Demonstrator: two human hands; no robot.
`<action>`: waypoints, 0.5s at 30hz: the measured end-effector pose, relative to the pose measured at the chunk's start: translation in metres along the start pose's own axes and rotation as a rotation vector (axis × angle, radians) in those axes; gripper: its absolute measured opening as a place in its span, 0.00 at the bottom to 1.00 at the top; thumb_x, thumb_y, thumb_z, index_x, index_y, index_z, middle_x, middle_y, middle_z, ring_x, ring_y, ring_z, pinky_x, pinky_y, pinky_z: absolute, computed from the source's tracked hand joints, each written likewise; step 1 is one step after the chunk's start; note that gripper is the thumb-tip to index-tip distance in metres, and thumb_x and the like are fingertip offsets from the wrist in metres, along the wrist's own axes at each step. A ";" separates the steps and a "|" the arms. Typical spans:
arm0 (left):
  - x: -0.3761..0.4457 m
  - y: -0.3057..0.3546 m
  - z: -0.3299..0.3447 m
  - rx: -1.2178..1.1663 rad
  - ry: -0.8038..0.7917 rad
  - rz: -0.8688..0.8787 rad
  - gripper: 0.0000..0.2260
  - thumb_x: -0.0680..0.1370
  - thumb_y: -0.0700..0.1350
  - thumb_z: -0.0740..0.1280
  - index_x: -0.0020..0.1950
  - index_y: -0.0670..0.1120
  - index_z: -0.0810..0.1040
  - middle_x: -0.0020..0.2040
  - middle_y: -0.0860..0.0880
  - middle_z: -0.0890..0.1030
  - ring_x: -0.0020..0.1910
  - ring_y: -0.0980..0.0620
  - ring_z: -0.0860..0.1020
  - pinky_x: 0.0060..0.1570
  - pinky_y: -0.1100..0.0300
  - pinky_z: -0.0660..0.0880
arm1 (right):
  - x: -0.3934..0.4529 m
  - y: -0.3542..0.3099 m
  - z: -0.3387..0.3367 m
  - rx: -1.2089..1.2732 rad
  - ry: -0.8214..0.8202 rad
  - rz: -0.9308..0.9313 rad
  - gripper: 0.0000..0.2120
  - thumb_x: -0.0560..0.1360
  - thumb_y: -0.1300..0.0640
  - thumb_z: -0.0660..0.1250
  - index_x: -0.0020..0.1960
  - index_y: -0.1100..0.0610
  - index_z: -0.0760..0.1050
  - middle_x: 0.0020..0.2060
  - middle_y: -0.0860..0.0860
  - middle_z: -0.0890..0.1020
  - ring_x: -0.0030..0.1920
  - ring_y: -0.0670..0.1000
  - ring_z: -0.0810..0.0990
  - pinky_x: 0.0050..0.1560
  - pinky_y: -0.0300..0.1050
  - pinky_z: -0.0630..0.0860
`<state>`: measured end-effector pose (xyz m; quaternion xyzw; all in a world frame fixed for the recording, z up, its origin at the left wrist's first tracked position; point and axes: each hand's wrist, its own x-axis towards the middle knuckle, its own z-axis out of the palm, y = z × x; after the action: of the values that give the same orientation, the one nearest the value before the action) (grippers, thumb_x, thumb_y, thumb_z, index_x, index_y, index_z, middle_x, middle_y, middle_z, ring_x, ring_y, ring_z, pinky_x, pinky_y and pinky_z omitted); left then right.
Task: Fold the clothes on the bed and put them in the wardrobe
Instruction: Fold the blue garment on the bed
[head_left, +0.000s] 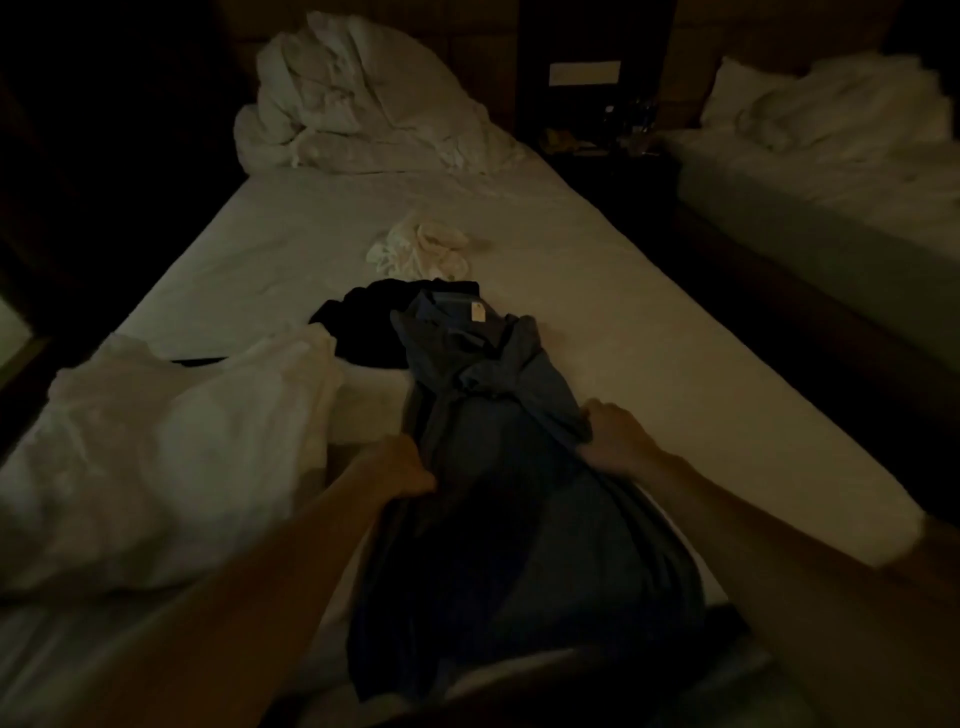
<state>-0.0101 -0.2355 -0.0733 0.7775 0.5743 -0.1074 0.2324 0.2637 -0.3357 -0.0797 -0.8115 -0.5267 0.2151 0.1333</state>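
Note:
A dark blue-grey shirt (498, 426) lies lengthwise on the bed (649, 332), its collar and label pointing away from me. My left hand (402, 465) grips its left edge about halfway down. My right hand (613, 434) holds the right edge, fingers curled into the cloth. A black garment (363, 322) lies partly under the collar end. Beyond it sits a small cream crumpled garment (421, 249). A white garment (182, 441) is heaped at the left near me. The room is dim.
A bunched white duvet (358, 98) fills the head of the bed. A second bed (831, 171) with white bedding stands at the right, across a dark gap with a nightstand (608, 140) holding small items. The wardrobe is not in view.

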 end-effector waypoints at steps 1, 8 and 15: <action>-0.013 0.002 0.004 -0.035 -0.038 -0.023 0.28 0.72 0.53 0.71 0.68 0.40 0.72 0.64 0.39 0.76 0.61 0.41 0.77 0.55 0.53 0.77 | -0.015 0.015 0.005 -0.066 -0.031 0.068 0.26 0.72 0.48 0.70 0.64 0.59 0.67 0.58 0.60 0.75 0.56 0.60 0.75 0.53 0.51 0.76; -0.095 -0.008 0.042 -0.097 -0.184 -0.128 0.25 0.71 0.42 0.72 0.66 0.36 0.73 0.63 0.38 0.76 0.59 0.42 0.78 0.57 0.49 0.78 | -0.101 0.051 0.025 -0.106 -0.030 0.203 0.24 0.74 0.40 0.68 0.56 0.58 0.67 0.51 0.56 0.74 0.45 0.56 0.74 0.41 0.45 0.71; -0.137 0.009 0.051 -0.036 0.115 0.059 0.20 0.73 0.50 0.70 0.58 0.36 0.76 0.57 0.36 0.79 0.55 0.39 0.79 0.50 0.50 0.77 | -0.149 0.022 0.033 0.063 0.096 0.074 0.09 0.73 0.60 0.66 0.48 0.58 0.66 0.44 0.54 0.73 0.43 0.55 0.73 0.40 0.43 0.69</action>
<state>-0.0396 -0.3774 -0.0559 0.7947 0.5654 -0.0451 0.2159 0.2123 -0.4811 -0.0866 -0.8353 -0.4821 0.1974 0.1759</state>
